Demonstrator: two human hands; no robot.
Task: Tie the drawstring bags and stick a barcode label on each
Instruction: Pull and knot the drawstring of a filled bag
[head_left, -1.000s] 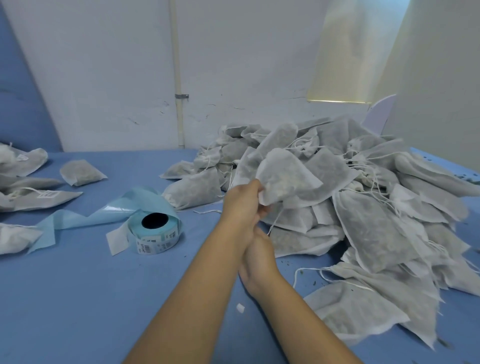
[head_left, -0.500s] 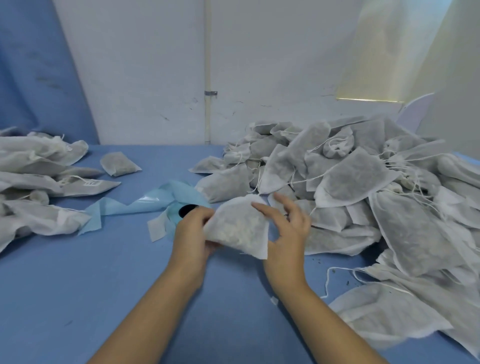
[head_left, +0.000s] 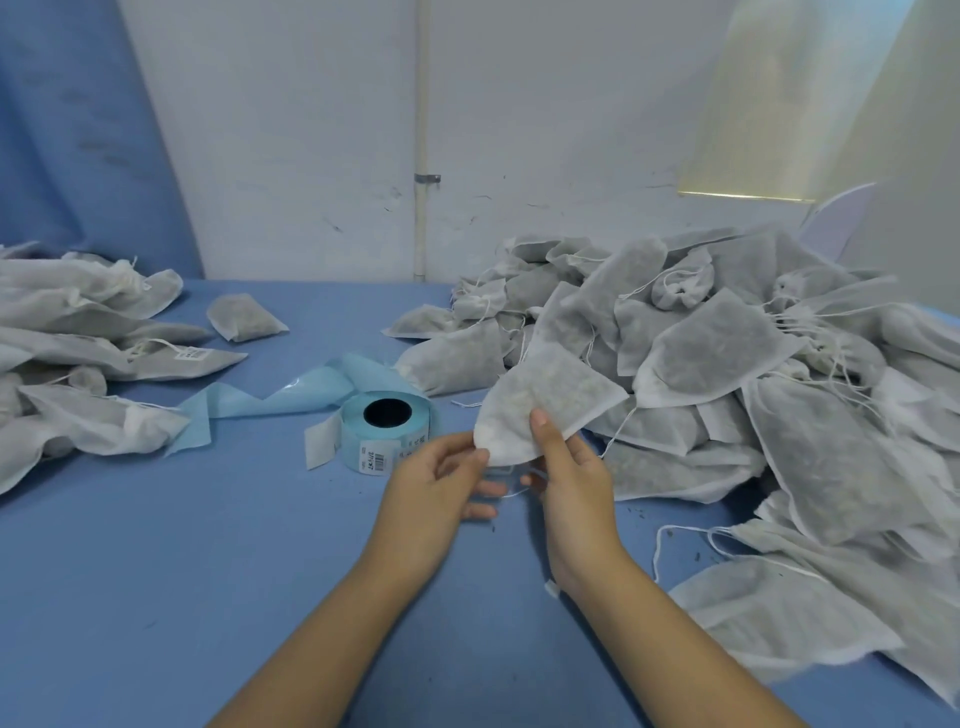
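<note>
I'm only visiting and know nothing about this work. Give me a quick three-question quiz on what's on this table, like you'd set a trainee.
1. True or false: the label roll sits to the left of the bag that the right hand holds up.
2. Where does the biggest pile of bags lie? A: on the person's right. B: on the person's left. C: on the floor.
3. Fill in: the table cover is coloured ___.
Key: 1 true; 2 A; 3 blue.
</note>
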